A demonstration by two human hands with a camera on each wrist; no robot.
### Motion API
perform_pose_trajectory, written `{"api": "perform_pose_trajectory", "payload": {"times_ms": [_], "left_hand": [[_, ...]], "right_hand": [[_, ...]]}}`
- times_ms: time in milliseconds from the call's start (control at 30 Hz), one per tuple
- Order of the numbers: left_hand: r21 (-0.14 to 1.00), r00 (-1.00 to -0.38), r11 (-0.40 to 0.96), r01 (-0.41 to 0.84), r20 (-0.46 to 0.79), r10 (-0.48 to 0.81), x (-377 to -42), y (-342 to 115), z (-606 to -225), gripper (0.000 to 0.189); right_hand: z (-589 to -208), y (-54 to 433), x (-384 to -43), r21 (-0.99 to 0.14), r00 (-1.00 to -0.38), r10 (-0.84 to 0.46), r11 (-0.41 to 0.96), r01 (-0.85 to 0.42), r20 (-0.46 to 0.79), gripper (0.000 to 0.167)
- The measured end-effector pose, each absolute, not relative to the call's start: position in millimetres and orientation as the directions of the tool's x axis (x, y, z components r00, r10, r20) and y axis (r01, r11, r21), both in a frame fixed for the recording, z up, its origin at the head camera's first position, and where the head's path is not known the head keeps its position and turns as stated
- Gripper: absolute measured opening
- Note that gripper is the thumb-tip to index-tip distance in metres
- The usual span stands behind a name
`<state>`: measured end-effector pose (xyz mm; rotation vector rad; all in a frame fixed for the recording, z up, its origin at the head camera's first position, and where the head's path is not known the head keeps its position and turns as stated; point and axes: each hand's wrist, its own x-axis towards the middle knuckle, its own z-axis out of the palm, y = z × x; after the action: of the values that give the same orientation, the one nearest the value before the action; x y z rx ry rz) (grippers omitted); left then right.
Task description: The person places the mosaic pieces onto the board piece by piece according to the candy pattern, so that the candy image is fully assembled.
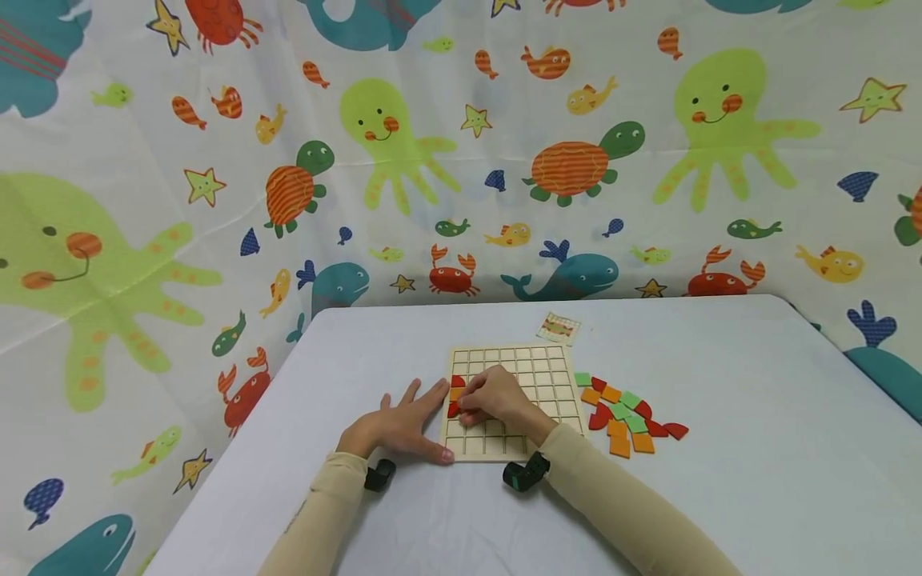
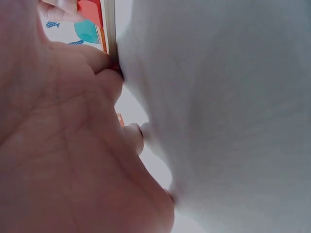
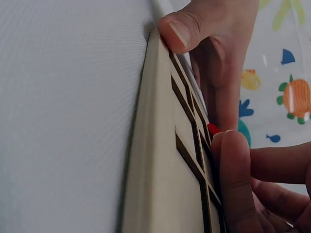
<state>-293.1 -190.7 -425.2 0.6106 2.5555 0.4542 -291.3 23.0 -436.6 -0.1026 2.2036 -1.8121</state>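
Observation:
A pale wooden grid board lies on the table. In its left column sit a red rounded piece and, below it, an orange piece partly covered by fingers. My right hand is over the left columns and pinches another red piece by its edge; the left wrist view shows this red piece at the fingertips, just over the board. My left hand spreads its fingers along the board's left side, with the thumb at the lower left corner. In the right wrist view that thumb presses the corner.
Right of the board lie several loose pieces: red rounded ones, orange squares and green squares. A small printed card lies behind the board. A sea-animal cloth hangs beyond the white table.

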Motion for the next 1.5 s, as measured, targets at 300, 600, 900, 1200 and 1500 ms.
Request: {"api": "perform_pose_trajectory", "payload": {"times_ms": [300,600,900,1200,1500], "left_hand": [[0.418,-0.795,0.846,0.330,-0.359,0.488,-290.2,-190.0,-427.8,0.124],[0.446,-0.786,0.824,0.350,-0.338,0.518,-302.6,-197.7,-450.1,0.133],[0.449,-0.790,0.826,0.342,-0.339,0.511,-295.2,-192.6,-439.3,0.130],[0.447,-0.789,0.822,0.353,-0.330,0.519,-300.4,-191.8,-446.5,0.136],[0.440,-0.799,0.836,0.328,-0.343,0.494,-290.4,-187.2,-430.1,0.128]], "right_hand": [[-443.3,21.9,-290.4,-0.968,-0.965,-0.212,0.229,0.105,-0.155,0.004],[-443.4,19.9,-290.0,-0.966,-0.969,-0.201,0.241,0.094,-0.145,0.007],[-442.1,19.7,-289.3,-0.970,-0.971,-0.196,0.224,0.090,-0.136,0.011],[-438.6,37.0,-295.0,-0.981,-0.963,-0.238,0.172,0.089,-0.129,0.007],[-404.9,79.0,-302.4,-0.979,-0.951,-0.308,0.201,-0.036,-0.028,0.025]]}}
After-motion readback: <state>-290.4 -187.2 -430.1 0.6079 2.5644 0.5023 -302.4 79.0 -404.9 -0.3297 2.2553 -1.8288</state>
